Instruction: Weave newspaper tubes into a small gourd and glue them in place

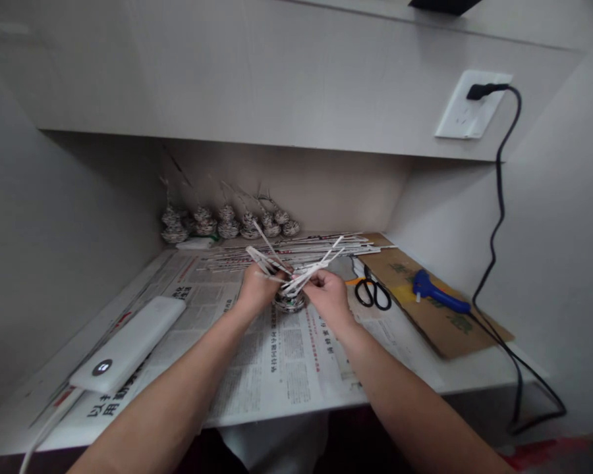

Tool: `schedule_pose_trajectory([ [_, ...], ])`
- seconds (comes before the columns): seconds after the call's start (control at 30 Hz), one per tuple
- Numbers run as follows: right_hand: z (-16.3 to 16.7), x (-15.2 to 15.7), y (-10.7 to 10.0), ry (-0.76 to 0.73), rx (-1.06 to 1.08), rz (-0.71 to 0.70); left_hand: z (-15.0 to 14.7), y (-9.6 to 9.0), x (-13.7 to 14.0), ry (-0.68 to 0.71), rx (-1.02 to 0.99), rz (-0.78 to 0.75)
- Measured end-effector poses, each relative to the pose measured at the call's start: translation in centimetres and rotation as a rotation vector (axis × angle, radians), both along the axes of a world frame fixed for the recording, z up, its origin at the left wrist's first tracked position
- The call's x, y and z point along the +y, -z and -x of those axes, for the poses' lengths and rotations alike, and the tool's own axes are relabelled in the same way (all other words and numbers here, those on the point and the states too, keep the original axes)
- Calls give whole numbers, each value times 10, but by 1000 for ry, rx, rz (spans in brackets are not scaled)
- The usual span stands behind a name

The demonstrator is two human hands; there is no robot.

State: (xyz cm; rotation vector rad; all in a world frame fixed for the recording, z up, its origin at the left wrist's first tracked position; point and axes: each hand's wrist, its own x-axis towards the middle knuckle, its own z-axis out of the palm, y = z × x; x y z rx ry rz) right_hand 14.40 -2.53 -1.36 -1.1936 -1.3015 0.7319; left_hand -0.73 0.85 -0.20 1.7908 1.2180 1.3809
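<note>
Between my hands stands a small round woven piece of rolled newspaper strips (289,303), its loose white paper strips (321,265) sticking up and outward. My left hand (261,286) is closed on the strips at its left side, with the fingertips partly hidden behind them. On the right, my right hand (330,294) pinches strips near the top of the woven piece. The round lower part shows just below the fingers, above the newspaper (291,368).
Several finished gourd-shaped weavings (228,222) line the back wall. Loose paper sticks (296,250) lie before them. At right are black-handled scissors (373,293), cardboard (454,332) and a blue glue gun (439,294) with its cord. A white power bank (133,342) lies left.
</note>
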Motion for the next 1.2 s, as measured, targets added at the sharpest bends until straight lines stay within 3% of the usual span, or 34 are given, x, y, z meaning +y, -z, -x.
schedule_pose_trajectory([
  [0.23,-8,-13,-14,184,-577,-424,1,2,3,-1,43,18],
  [0.3,-9,-15,-17,243,-661,-482,0,3,3,-4,48,5],
  [0.47,-9,-16,-18,289,-766,-439,-4,2,0,4,-1,33],
  [0.7,-10,-18,-18,290,-823,-379,-4,-1,-1,126,-60,59],
  [1.0,-15,-10,-13,391,-757,-261,-7,-4,-3,105,-64,80],
  [1.1,-16,-8,-13,354,-765,-246,-8,-6,-6,147,-116,75],
  [1.2,-13,-5,-10,248,-605,-242,-9,-10,-9,164,-116,63],
])
